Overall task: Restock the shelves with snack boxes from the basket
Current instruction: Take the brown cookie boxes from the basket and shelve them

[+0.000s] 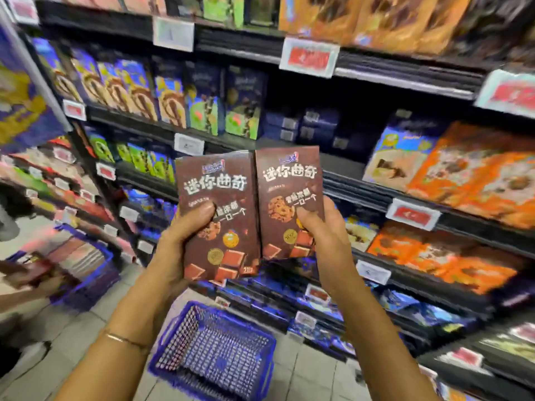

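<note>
Boxes gripped upright, both hands raised.

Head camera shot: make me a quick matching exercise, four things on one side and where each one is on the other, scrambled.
Things:
1. left brown cookie box
2. right brown cookie box
3. blue basket
4. orange boxes

Places:
A. on the shelves at right
B. in the right hand
C. on the floor below the hands
D. in the left hand

Pairs: 1-D, 2-B, 3-C, 4-A
</note>
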Demonstrator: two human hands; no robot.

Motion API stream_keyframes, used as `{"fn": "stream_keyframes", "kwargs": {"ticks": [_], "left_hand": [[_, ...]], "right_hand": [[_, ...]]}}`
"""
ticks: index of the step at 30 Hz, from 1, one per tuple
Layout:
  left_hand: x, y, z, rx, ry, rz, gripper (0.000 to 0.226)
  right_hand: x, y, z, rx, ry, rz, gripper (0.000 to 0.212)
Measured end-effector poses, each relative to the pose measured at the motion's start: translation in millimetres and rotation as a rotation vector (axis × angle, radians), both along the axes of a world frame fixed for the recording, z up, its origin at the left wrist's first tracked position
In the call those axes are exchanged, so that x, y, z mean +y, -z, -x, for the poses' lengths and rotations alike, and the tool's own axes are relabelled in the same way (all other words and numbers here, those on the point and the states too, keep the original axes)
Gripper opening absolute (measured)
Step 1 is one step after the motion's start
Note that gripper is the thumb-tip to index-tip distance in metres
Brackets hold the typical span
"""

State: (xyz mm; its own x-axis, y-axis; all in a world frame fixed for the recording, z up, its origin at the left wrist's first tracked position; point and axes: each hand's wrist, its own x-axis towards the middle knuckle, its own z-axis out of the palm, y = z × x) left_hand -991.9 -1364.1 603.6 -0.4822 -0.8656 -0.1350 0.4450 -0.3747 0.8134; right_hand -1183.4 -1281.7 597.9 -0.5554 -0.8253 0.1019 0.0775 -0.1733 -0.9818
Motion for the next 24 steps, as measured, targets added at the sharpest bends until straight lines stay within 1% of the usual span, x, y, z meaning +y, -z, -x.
{"fn": "stream_keyframes", "kwargs": {"ticks": [7, 10, 11, 13, 15, 16, 19, 20, 24], "left_hand": [[-17, -63, 66, 0.079, 0.208, 0.151, 0.024], [-15, -84, 91, 0.133, 0.319, 0.219, 0.014], [-14, -91, 98, 0.150, 0.345, 0.234, 0.015], [-10, -107, 113, 0.182, 0.384, 0.264, 0.026], [-4, -124, 127, 0.207, 0.427, 0.289, 0.045], [-1, -132, 134, 0.217, 0.447, 0.305, 0.051], [5, -153, 149, 0.241, 0.486, 0.388, 0.056], [7, -160, 153, 0.250, 0.494, 0.412, 0.057], [11, -178, 168, 0.315, 0.481, 0.469, 0.040]], "right_hand": [[43, -71, 34, 0.169, 0.292, 0.121, 0.046], [62, -94, 46, 0.221, 0.367, 0.174, 0.046], [68, -101, 50, 0.233, 0.393, 0.188, 0.049], [79, -113, 58, 0.249, 0.442, 0.217, 0.053], [89, -123, 67, 0.287, 0.476, 0.246, 0.054], [94, -129, 72, 0.313, 0.489, 0.264, 0.053], [103, -145, 84, 0.350, 0.494, 0.315, 0.054], [106, -151, 88, 0.365, 0.492, 0.325, 0.054], [111, -173, 106, 0.417, 0.472, 0.321, 0.046]]}}
